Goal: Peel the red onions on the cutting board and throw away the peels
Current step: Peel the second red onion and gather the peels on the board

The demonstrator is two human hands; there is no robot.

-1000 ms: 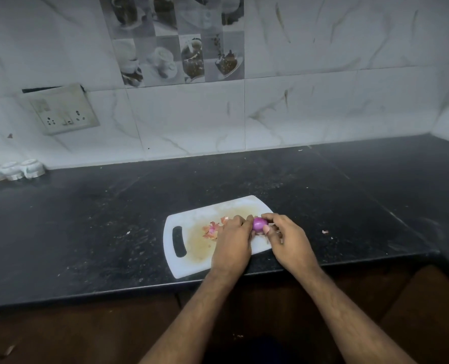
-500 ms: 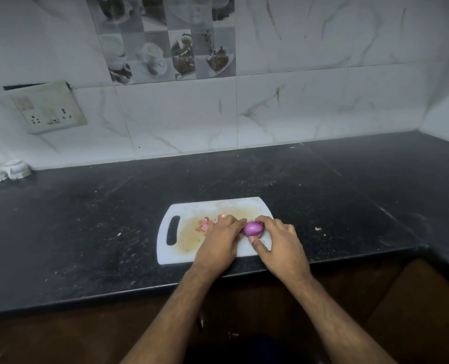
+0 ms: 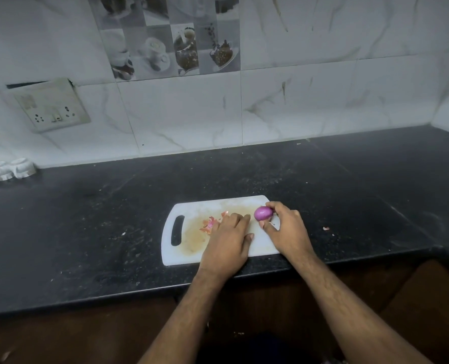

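A white cutting board [image 3: 191,207] with a handle slot lies near the front edge of the black counter. One peeled purple onion [image 3: 262,213] is at the board's right end, held by the curled fingers of my right hand [image 3: 287,228]. My left hand [image 3: 228,241] lies palm down on the board just left of the onion, fingers fairly straight and apart from it. A small heap of reddish onion peels [image 3: 211,223] sits on the board beside my left fingertips, partly hidden by the hand.
A scrap of peel [image 3: 325,228] lies on the black counter [image 3: 86,219] to the right of the board. White round containers [image 3: 5,169] stand at the back left against the tiled wall. A wall socket [image 3: 51,106] is above them.
My left hand has let go of the onion and dropped flat onto the board. The right hand alone now holds the onion, shifted slightly right.
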